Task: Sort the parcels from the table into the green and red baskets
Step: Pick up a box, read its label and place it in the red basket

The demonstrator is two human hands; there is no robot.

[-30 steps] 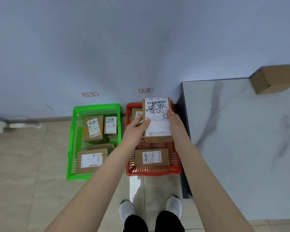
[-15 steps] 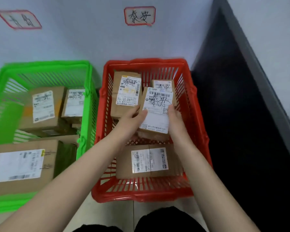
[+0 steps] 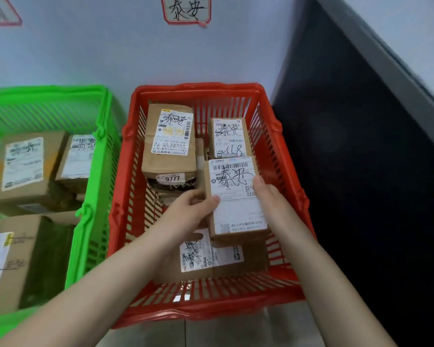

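A brown cardboard parcel (image 3: 236, 196) with a white shipping label sits low inside the red basket (image 3: 201, 311), on its right side. My left hand (image 3: 186, 216) grips its left edge and my right hand (image 3: 268, 196) its right edge. It rests partly over another labelled parcel (image 3: 211, 256) at the basket's near end. Two more parcels lie at the far end, a tall one (image 3: 169, 144) on the left and a smaller one (image 3: 228, 137) on the right. The green basket (image 3: 93, 201) stands to the left with several parcels in it.
The dark side of the table (image 3: 356, 159) rises directly right of the red basket. Two handwritten paper signs hang on the pale wall, one (image 3: 187, 10) above the red basket and one (image 3: 0, 12) above the green. Tiled floor (image 3: 211, 334) lies in front.
The view and both hands have dropped from above the basket down into it. The held parcel has moved lower and to the right, onto the parcel at the near end.
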